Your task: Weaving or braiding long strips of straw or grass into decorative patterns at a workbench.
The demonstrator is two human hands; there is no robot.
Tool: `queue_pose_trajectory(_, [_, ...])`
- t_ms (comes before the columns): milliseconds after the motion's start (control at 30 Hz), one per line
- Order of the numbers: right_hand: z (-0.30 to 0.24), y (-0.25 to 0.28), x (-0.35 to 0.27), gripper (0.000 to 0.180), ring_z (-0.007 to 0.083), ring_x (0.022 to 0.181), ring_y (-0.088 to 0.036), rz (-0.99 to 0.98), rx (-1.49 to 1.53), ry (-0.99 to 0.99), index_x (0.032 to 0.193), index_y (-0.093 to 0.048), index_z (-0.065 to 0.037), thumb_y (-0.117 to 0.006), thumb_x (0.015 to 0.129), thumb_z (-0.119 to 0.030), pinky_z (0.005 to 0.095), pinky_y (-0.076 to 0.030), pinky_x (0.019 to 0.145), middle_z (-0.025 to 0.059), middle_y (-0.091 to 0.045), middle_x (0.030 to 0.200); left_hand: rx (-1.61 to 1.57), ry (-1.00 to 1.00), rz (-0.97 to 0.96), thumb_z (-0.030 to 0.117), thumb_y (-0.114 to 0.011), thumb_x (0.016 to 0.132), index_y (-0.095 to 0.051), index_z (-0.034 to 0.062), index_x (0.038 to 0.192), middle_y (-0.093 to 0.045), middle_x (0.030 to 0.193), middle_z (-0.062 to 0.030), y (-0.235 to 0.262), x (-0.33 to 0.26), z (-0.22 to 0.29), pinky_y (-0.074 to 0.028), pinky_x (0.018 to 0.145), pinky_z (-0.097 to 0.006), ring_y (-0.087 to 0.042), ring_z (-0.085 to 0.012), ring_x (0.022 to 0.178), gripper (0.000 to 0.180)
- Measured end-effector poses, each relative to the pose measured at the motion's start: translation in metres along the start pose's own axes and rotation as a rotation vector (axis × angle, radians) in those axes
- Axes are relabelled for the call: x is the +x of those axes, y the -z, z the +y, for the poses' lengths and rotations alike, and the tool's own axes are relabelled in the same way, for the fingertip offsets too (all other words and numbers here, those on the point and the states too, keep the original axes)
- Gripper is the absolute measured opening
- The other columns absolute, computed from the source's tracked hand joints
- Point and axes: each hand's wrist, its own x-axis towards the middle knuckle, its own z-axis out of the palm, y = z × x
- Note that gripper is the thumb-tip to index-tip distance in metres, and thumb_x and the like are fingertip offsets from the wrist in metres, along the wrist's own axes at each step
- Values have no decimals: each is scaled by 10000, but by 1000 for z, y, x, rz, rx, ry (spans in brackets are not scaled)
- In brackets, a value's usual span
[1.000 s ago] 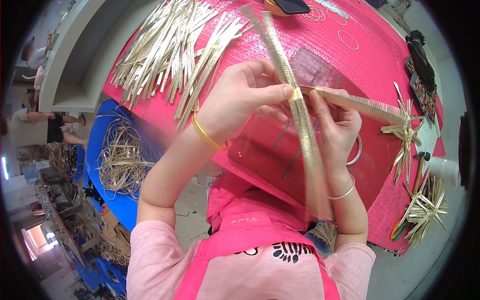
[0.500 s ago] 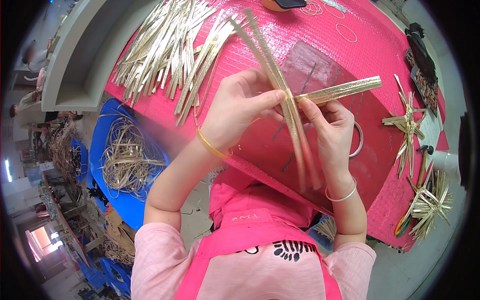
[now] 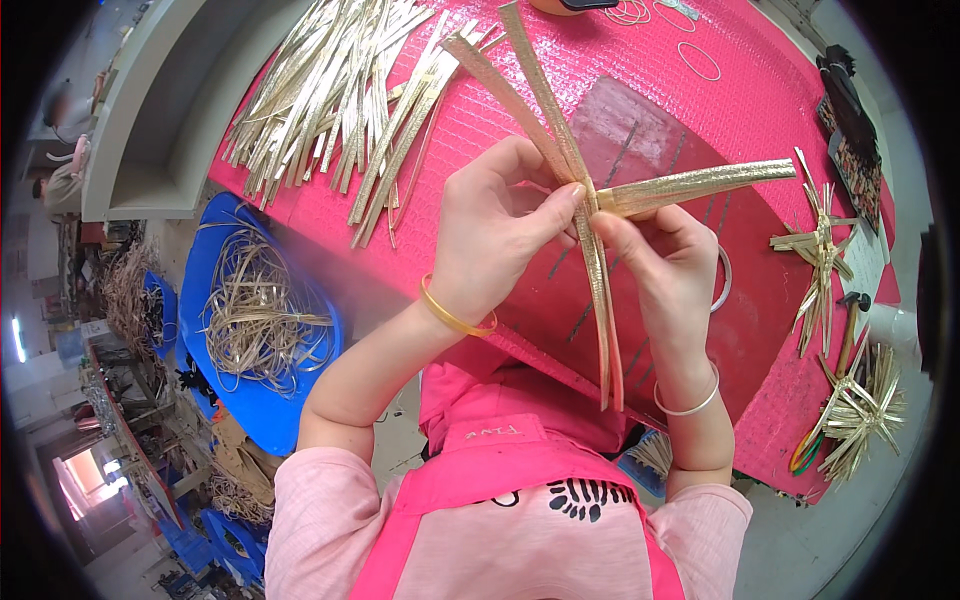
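Between my two hands, above the table, are several flat gold strips point(image 3: 600, 290) that cross at one spot. Two run lengthwise, fanned apart at the far end, and a wider one point(image 3: 700, 184) sticks out to the right. My left hand point(image 3: 505, 220) pinches the crossing from the left between thumb and fingers. From the right, my right hand point(image 3: 660, 255) pinches the strips just beside it, thumb on top. Some of my fingers are hidden behind the strips. Under them lies a dark red board point(image 3: 690, 340).
A heap of loose gold strips point(image 3: 330, 90) covers the table's far left. A blue tub point(image 3: 255, 420) of tangled strips stands left of the table. Woven gold pieces point(image 3: 822, 250) and a hammer point(image 3: 850, 320) lie at the right. Rubber bands point(image 3: 700, 60) are at the back.
The crossed strips have turned slightly, and their right arm reaches farther right. The near ends have come closer together. My left hand still pinches the crossing, with its wrist shifted right.
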Motion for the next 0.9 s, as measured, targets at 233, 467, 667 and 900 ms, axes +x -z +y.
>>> queue_pose_trajectory(233, [-2,5,4,123,86,654,-546,27,-397,221,824,-580,37,-587,744,-57,217,-429,591,48,-596,746,402,-410,-56,5,-584,695,-540,-24,802,-547,729,-103,3,5,-1,-470,529,-257,-570,-194,633,119])
queue_pose_trajectory(467, [-4,21,26,183,83,706,-534,-234,432,-367,897,-560,16,-582,752,-94,209,-413,657,38,-588,778,760,-513,-159,48,-597,670,-571,-20,846,-574,757,-87,6,19,22,-456,548,-236,-567,-146,636,190])
queue_pose_trajectory(667, [-3,12,23,162,71,617,-531,-114,7,-100,818,-591,35,-585,759,-116,190,-419,565,47,-592,700,13,102,-86,67,-585,747,-575,-46,895,-600,768,-68,0,8,7,-435,523,-208,-552,-94,681,187])
queue_pose_trajectory(900, [-15,34,40,201,117,570,-552,-391,318,-518,861,-566,64,-561,773,-117,212,-434,530,87,-590,694,1026,-948,-132,67,-612,653,-552,-1,682,-507,578,-96,4,24,6,-420,456,-272,-527,-244,535,95])
